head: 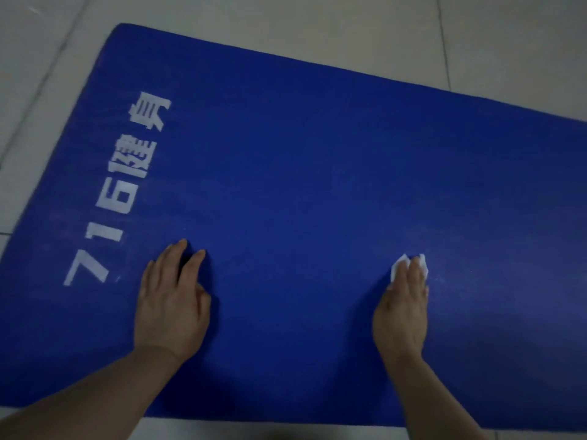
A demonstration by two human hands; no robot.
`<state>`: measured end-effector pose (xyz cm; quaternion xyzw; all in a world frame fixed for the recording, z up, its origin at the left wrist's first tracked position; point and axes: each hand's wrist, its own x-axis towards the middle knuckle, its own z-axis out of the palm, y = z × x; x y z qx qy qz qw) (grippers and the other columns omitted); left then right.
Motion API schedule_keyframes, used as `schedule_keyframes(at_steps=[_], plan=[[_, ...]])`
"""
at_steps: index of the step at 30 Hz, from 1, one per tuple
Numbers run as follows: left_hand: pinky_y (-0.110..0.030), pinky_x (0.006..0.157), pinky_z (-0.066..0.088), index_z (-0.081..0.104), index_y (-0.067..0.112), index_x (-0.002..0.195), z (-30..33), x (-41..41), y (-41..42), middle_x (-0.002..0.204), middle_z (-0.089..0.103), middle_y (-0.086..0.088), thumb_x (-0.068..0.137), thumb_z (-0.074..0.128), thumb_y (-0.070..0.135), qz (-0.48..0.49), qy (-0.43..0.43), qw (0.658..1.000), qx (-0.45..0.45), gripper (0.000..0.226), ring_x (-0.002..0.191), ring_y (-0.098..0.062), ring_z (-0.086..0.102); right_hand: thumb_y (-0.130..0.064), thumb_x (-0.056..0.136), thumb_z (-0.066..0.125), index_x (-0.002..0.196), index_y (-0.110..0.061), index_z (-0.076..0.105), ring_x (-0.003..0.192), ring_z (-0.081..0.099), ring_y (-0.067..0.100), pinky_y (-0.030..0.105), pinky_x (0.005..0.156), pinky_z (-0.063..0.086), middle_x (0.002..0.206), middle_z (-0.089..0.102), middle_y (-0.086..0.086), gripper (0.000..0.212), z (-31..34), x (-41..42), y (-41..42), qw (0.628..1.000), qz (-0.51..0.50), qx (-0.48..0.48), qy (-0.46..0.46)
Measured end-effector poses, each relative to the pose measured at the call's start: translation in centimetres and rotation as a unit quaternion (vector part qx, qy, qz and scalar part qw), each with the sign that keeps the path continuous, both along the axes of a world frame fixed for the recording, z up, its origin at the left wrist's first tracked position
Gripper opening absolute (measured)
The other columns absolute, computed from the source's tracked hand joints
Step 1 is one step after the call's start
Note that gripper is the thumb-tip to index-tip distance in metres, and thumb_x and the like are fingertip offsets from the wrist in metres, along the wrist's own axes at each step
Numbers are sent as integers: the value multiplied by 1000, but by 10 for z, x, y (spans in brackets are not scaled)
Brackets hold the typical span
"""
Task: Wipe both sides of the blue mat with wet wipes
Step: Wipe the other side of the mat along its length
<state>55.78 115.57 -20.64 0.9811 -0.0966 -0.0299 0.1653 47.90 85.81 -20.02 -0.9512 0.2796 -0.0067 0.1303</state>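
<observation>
The blue mat [301, 173] lies flat on the floor and fills most of the view, with white printed lettering along its left end. My left hand [173, 300] rests flat on the mat near that lettering, fingers straight. My right hand [405, 308] presses a white wet wipe [401, 265] down on the mat with straight fingers; only the wipe's edges show around my fingertips.
Pale floor tiles [349, 30] surround the mat at the back, the left and along the near edge. The mat runs out of view to the right.
</observation>
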Motion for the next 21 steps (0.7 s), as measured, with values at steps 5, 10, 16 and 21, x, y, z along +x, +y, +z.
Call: schedule_keyframes(at_steps=[5,10,16,21], plan=[[-54,113,22,50,2,131,2,-1,-2,144,40,-23,84,34,24,13,18,1000,18,55,133,-40,32,-9,94,15,145,11,1,143,-1,43,45,118,7,153,-2,32,57,2,3,85,992,120,32,-9],[-56,112,25,52,1,130,3,0,-4,144,40,-23,83,32,25,20,17,999,25,57,133,-41,34,-13,98,22,150,-13,19,143,19,21,25,117,8,157,16,1,52,6,19,58,994,81,66,-31],[-57,111,24,52,0,129,5,0,-5,143,40,-23,84,26,30,18,15,999,32,61,132,-42,34,2,95,31,149,-2,15,146,2,28,38,119,8,158,4,13,57,9,39,-14,995,-95,15,-8],[-60,109,26,53,-1,129,6,0,-6,142,40,-23,84,25,30,16,20,999,35,61,130,-44,36,-5,94,21,148,5,5,145,-3,34,40,119,4,156,-2,23,57,0,20,63,980,179,78,-41]])
